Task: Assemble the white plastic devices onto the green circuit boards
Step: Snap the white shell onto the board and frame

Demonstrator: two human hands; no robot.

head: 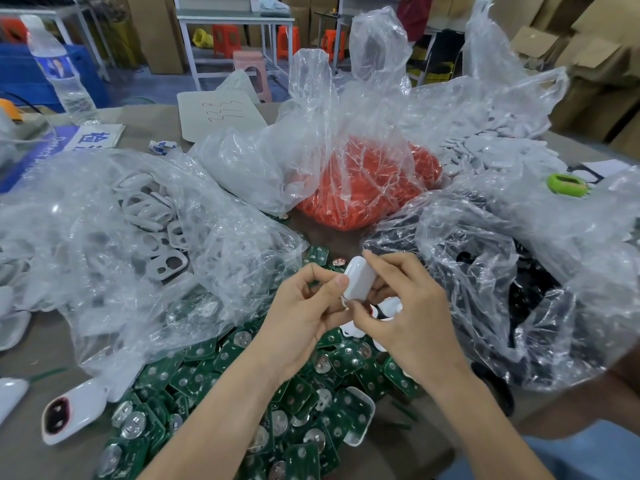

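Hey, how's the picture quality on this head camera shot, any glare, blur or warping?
Head view: the light is even and shadows are soft; glare streaks the clear plastic bags, veiling the parts inside; wide-angle warping tilts the water bottle near the left edge; the left hand, right hand and the white device they grip are sharp at centre; corners look softer.
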